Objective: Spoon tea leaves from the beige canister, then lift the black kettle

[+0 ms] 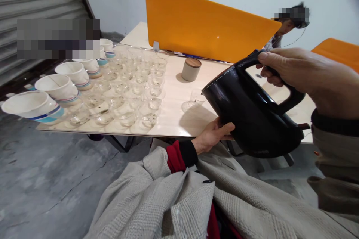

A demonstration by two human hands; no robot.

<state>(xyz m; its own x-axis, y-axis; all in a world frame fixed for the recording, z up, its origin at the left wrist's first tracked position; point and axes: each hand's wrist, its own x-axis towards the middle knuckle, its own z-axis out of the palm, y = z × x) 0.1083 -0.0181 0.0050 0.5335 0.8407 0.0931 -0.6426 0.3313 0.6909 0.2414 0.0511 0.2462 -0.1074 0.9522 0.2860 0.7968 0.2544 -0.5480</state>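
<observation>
The right hand point(305, 78) grips the black kettle point(252, 115) by its handle, tilted toward a small glass cup point(196, 99) on the surface point(179, 93). The left hand point(214, 134) steadies the kettle's base. The cup looks empty, perhaps; no water flows yet.

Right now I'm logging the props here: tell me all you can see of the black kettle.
The black kettle looks like glossy plastic, with a loop handle and a lid that seems shut. It is held off the table, tilted spout-down to the left. The right hand grips the handle; the left hand touches its lower side, by the table edge.
</observation>
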